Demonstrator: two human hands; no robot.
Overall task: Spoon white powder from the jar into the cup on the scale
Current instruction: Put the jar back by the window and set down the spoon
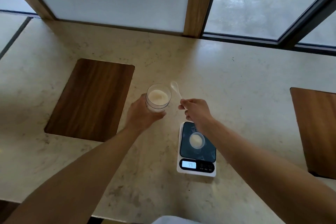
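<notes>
Head view: the jar (158,98) at frame centre is clasped by the left hand (143,112), the spoon (176,89) is pinched by the right hand (196,112), and powder could be spilled before the cup (196,140) lower right.

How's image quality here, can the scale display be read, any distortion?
Head view: the scale display is lit but its digits are too blurred to read; wide-angle bending curves the window frames and counter edges; light is soft and dim, shadows faint; the spoon and jar are slightly soft.
</notes>
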